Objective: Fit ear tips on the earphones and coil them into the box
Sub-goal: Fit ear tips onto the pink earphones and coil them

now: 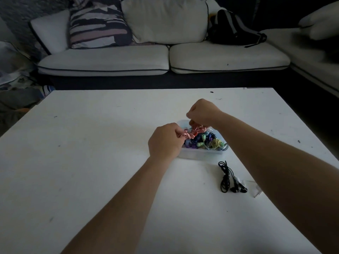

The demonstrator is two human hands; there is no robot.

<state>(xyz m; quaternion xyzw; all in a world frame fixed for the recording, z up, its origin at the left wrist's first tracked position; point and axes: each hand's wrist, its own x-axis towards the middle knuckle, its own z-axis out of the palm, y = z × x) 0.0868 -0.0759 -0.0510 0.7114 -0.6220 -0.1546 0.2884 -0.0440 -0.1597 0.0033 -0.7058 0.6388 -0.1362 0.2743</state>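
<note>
A thin, glossy salmon-pink earphone cord (190, 134) is held bunched over the far-left corner of the box (201, 155). One end of the bundle is gripped by the left hand (165, 142), whose fingers are curled round it. The other end is pinched from above by the right hand (203, 112), whose fingers are closed tight. The fingertips of both hands are hidden behind the knuckles.

The box is a shallow, translucent plastic tub with rounded corners, set on a matte white table (82, 171) marked with small dark specks. It is filled with a tangle of blue, purple, green and yellow earphones (203, 141); single pairs cannot be told apart. Nearer the person, black earphones (226, 177) lie loosely coiled on the table. A small clear item beside them is partly covered by the right forearm and cannot be identified. Behind, a white cushioned sofa (128, 59) is dimly seen.
</note>
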